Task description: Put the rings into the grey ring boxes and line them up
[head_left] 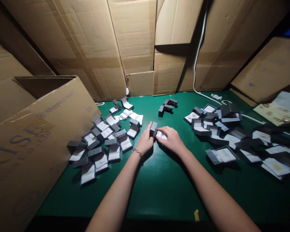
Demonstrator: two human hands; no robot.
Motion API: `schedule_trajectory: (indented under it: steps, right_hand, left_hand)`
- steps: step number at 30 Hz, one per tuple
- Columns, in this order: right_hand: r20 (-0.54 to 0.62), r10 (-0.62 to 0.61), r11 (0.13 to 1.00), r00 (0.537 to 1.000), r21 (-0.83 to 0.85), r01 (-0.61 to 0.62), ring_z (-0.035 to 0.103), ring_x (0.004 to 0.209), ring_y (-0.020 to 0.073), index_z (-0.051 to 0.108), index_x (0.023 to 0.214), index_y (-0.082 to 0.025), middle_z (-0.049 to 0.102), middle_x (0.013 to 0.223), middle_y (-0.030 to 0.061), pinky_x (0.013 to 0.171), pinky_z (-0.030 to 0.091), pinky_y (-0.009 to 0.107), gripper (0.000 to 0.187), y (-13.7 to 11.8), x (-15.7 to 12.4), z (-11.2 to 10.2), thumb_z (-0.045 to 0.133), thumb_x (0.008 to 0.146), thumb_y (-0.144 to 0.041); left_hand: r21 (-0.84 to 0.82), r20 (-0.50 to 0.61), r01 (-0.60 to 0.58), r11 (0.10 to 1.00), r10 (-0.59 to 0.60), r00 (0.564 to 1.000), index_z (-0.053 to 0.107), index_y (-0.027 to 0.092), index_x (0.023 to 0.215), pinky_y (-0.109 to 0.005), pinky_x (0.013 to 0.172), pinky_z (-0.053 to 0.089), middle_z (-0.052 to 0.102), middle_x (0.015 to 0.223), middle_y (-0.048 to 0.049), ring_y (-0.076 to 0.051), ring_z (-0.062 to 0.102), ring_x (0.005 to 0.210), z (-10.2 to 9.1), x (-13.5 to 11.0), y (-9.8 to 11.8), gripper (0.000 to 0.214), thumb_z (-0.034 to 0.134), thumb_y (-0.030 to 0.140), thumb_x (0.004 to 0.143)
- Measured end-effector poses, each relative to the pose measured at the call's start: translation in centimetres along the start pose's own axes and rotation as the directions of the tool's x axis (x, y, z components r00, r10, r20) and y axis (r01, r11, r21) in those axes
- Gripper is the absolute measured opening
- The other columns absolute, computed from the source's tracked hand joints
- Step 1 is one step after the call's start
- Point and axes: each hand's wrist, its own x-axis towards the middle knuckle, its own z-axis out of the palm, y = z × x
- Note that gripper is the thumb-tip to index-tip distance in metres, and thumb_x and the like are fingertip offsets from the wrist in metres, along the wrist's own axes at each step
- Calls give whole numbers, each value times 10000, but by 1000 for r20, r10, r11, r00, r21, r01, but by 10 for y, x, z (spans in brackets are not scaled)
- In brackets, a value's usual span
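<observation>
Over the middle of the green table, my left hand (146,139) grips a small dark grey jewelry box (153,126) with its lid raised. A bracelet hangs at that wrist. My right hand (171,138) curls round the other side of the same box, its fingers against the white inside (161,135); the fingertips are partly hidden. Open grey jewelry boxes with white linings (114,151) lie grouped to the left of my hands. Beyond them sit several dark boxes or box parts (168,107).
More open jewelry boxes (222,155) crowd the right side, some overlapping. White pieces (131,115) lie at the back left. A large open carton (45,145) borders the left; stacked cartons (135,42) form a back wall. A white cable (196,64) runs down onto the green table (157,193).
</observation>
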Motion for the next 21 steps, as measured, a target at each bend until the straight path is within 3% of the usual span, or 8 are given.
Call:
schedule_trajectory:
  steps: [7, 21]
  right_hand:
    - [27, 69, 997, 997, -34, -68, 549, 1030, 277, 634, 1153, -256, 648, 1188, 48, 953, 349, 492, 352, -1, 0, 3, 586, 828, -383]
    - [-22, 16, 998, 1000, -57, -18, 540, 1071, 277, 575, 1216, -216, 616, 1186, 93, 966, 376, 461, 430, 4, -1, 6, 544, 820, -378]
  left_hand:
    - [-11, -21, -11, 1000, 11, 1000, 307, 127, 1448, -406, 1177, 236, 387, 1482, -139, -215, 349, 1382, 2, -1, 1, 732, 423, 23, 733]
    - [-28, -39, -7, 1000, 6, 999, 221, 148, 1472, -434, 1175, 219, 380, 1484, -150, -213, 361, 1374, 5, -1, 1, 786, 424, 19, 724]
